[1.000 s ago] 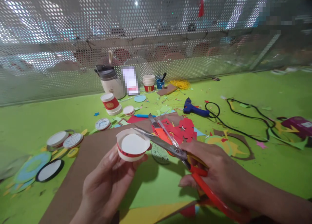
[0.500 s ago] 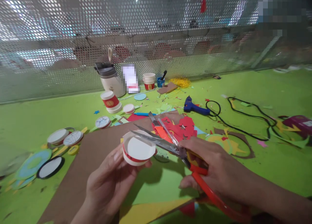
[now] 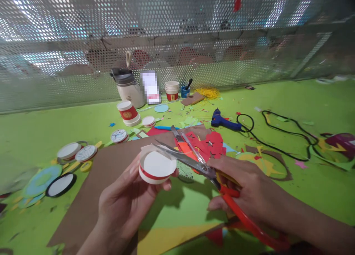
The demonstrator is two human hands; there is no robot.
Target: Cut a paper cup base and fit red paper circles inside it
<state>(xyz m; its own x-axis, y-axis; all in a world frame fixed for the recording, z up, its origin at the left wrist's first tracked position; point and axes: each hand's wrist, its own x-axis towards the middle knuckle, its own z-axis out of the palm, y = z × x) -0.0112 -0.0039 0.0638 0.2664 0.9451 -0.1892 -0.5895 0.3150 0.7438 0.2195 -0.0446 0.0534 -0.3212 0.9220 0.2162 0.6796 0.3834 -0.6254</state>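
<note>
My left hand (image 3: 124,199) is closed round a shallow, cut-down paper cup (image 3: 156,165), white inside with a red band. Its open side faces up and towards me. In my right hand (image 3: 244,188) is a pair of scissors (image 3: 205,169) with red handles, the fingers in and around the loops. The blades lie across the cup's far rim, their tips close together. Beneath both hands are sheets of brown (image 3: 108,177), green (image 3: 177,210) and yellow paper (image 3: 163,240). Red cut paper (image 3: 215,144) and an orange craft knife (image 3: 183,146) lie just beyond the scissors.
A blue glue gun (image 3: 224,122) with a black cord lies right of centre. Paper cups (image 3: 127,114), a jug (image 3: 129,88) and a blue paint pot (image 3: 185,92) stand further back. Cup bases and paper rings (image 3: 41,179) lie left. A perforated metal screen (image 3: 166,37) closes the back.
The scissor blades have drawn closer together at the cup's rim. Both hands keep their hold, and the view has shifted slightly.
</note>
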